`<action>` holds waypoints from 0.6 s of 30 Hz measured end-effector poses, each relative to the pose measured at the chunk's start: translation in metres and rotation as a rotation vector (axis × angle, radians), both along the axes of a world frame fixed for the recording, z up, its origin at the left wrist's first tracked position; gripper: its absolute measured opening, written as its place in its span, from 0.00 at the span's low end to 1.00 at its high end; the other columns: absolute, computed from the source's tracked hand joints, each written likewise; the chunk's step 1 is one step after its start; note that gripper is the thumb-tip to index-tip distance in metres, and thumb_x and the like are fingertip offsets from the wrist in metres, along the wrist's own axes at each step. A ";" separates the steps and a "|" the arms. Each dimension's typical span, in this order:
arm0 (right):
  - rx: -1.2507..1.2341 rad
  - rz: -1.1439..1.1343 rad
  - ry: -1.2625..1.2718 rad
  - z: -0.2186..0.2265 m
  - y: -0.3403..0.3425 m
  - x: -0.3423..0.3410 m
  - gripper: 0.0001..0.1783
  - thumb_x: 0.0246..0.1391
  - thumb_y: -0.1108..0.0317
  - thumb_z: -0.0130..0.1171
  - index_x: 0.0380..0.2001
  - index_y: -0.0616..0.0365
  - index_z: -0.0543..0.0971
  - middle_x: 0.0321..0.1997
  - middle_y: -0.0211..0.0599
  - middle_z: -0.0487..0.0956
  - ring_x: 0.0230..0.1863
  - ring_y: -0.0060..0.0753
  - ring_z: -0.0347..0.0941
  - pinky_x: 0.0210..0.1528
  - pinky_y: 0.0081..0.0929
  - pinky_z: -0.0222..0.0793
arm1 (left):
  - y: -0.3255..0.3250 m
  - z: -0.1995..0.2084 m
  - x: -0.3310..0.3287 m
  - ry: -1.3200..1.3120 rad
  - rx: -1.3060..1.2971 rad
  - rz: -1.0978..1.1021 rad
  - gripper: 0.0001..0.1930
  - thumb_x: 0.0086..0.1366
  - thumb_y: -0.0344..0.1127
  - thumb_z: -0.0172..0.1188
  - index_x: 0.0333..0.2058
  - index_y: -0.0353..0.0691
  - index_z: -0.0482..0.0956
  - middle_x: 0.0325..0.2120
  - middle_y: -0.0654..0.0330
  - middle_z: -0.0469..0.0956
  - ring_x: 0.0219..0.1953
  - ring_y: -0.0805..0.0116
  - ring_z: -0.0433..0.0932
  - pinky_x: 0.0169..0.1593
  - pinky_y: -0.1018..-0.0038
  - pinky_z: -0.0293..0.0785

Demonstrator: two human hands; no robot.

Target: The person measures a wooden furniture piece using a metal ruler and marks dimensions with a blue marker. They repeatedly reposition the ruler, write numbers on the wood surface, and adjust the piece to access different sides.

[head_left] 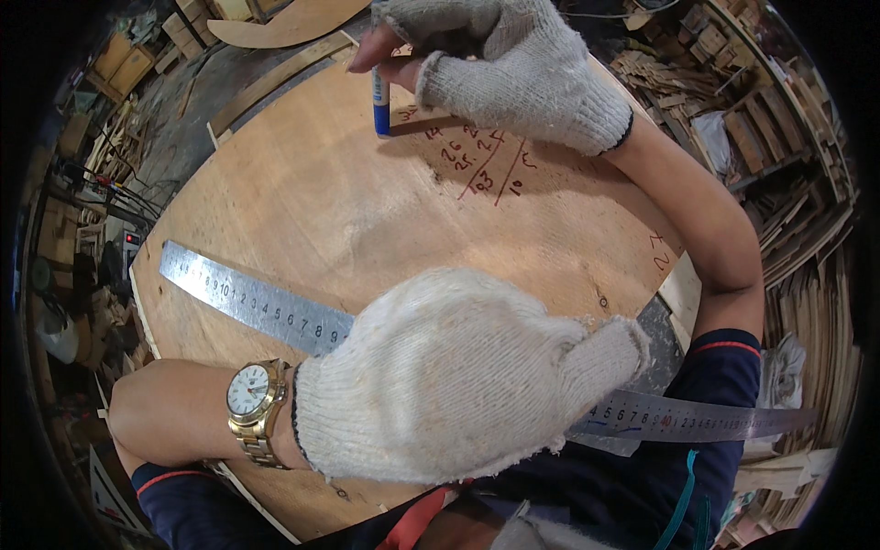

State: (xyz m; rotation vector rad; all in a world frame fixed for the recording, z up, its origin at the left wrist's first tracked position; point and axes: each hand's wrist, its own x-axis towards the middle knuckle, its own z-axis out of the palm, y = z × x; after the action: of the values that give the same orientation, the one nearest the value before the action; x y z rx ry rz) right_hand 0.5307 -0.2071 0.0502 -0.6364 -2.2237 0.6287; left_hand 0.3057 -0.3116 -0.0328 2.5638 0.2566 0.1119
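My left hand (449, 376), in a white knitted glove with a gold watch (253, 401) at the wrist, is closed over the middle of a long steel ruler (257, 307). Its curled fingers are mostly hidden beneath the glove's back. The ruler slants from the left across a plywood sheet (312, 202) and comes out past my hand at the lower right. Up at the far side, my right hand (513, 78) wears a glove with bare fingertips and pinches a white marker (380, 101). The marker's blue end points down at the plywood.
Dark red handwritten figures (481, 156) mark the plywood under my right hand. A curved plywood piece (284, 23) lies beyond, with a wooden strip (275, 82) nearer. Stacked wood offcuts (779, 137) crowd the right side. Cables (119, 192) and a small device with a red light (131, 240) are at left.
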 end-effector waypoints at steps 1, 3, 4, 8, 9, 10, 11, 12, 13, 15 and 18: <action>-0.077 -0.019 0.015 0.002 0.000 -0.003 0.12 0.57 0.76 0.61 0.45 0.63 0.84 0.35 0.36 0.84 0.36 0.19 0.79 0.39 0.22 0.76 | -0.003 -0.009 -0.003 -0.049 -0.045 0.013 0.29 0.72 0.54 0.55 0.67 0.49 0.69 0.54 0.55 0.77 0.54 0.54 0.79 0.55 0.57 0.75; -0.193 -0.007 0.030 0.005 0.002 -0.005 0.12 0.57 0.76 0.61 0.44 0.63 0.84 0.36 0.36 0.84 0.36 0.19 0.79 0.39 0.22 0.76 | -0.009 -0.016 0.006 -0.183 -0.263 0.056 0.28 0.73 0.54 0.54 0.67 0.49 0.68 0.54 0.55 0.77 0.54 0.53 0.79 0.55 0.57 0.75; -0.229 0.018 0.030 0.008 0.004 -0.003 0.12 0.57 0.76 0.60 0.44 0.64 0.84 0.36 0.37 0.84 0.37 0.19 0.79 0.39 0.22 0.76 | -0.009 -0.011 0.010 -0.231 -0.272 0.059 0.28 0.73 0.54 0.54 0.67 0.49 0.68 0.54 0.55 0.77 0.54 0.53 0.79 0.55 0.57 0.75; 0.037 0.019 -0.013 0.003 -0.001 0.000 0.12 0.57 0.77 0.60 0.44 0.64 0.84 0.37 0.36 0.85 0.38 0.18 0.78 0.39 0.23 0.77 | 0.001 0.014 0.017 -0.286 -0.040 0.020 0.28 0.74 0.54 0.54 0.67 0.49 0.68 0.55 0.55 0.77 0.55 0.53 0.79 0.55 0.56 0.75; 0.069 0.011 -0.007 0.001 0.000 -0.001 0.12 0.57 0.77 0.60 0.44 0.64 0.84 0.37 0.36 0.85 0.38 0.19 0.78 0.39 0.23 0.77 | -0.002 0.017 0.019 -0.275 -0.115 0.042 0.29 0.74 0.55 0.54 0.67 0.49 0.68 0.55 0.55 0.77 0.55 0.53 0.79 0.56 0.56 0.75; 0.000 -0.005 0.030 0.001 0.001 -0.003 0.12 0.57 0.77 0.61 0.44 0.64 0.84 0.37 0.36 0.85 0.38 0.19 0.78 0.39 0.23 0.77 | -0.002 0.022 0.021 -0.174 -0.142 0.031 0.29 0.73 0.55 0.54 0.67 0.49 0.68 0.56 0.55 0.77 0.56 0.53 0.79 0.56 0.56 0.75; -0.038 -0.011 0.045 0.000 0.002 -0.005 0.12 0.57 0.77 0.61 0.44 0.63 0.84 0.37 0.36 0.85 0.38 0.19 0.79 0.39 0.23 0.76 | 0.000 0.030 0.025 -0.071 -0.165 0.021 0.29 0.73 0.55 0.54 0.67 0.49 0.67 0.56 0.55 0.76 0.56 0.53 0.78 0.56 0.56 0.75; -0.079 -0.016 0.061 -0.001 0.003 -0.006 0.12 0.57 0.77 0.61 0.44 0.63 0.85 0.37 0.36 0.85 0.38 0.20 0.79 0.39 0.23 0.76 | 0.009 0.057 0.035 0.121 -0.142 -0.020 0.30 0.73 0.56 0.54 0.68 0.50 0.67 0.57 0.55 0.76 0.57 0.54 0.78 0.57 0.56 0.75; -0.085 -0.018 0.056 -0.001 0.003 -0.005 0.12 0.57 0.77 0.61 0.44 0.63 0.85 0.38 0.36 0.85 0.38 0.19 0.78 0.39 0.22 0.76 | 0.011 0.063 0.038 0.203 -0.135 -0.044 0.30 0.73 0.56 0.54 0.68 0.50 0.67 0.58 0.55 0.75 0.58 0.54 0.77 0.58 0.56 0.74; -0.005 0.016 0.030 -0.001 0.003 -0.003 0.12 0.58 0.77 0.61 0.44 0.63 0.85 0.37 0.36 0.85 0.37 0.19 0.78 0.38 0.22 0.75 | 0.015 0.072 0.041 0.336 -0.117 -0.088 0.31 0.73 0.56 0.54 0.68 0.50 0.66 0.59 0.55 0.75 0.59 0.54 0.77 0.59 0.56 0.73; -0.028 0.058 -0.003 0.004 0.001 0.001 0.11 0.58 0.76 0.61 0.45 0.63 0.85 0.37 0.35 0.84 0.36 0.19 0.77 0.38 0.20 0.74 | 0.012 0.072 0.043 0.330 -0.129 -0.081 0.31 0.73 0.56 0.55 0.69 0.50 0.66 0.60 0.56 0.74 0.60 0.55 0.76 0.60 0.56 0.73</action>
State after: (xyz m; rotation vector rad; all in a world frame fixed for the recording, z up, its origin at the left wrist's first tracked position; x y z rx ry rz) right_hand 0.5314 -0.2060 0.0545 -0.5889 -2.2462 0.6897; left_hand 0.3488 -0.2998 0.0394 2.4500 0.2729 -0.3494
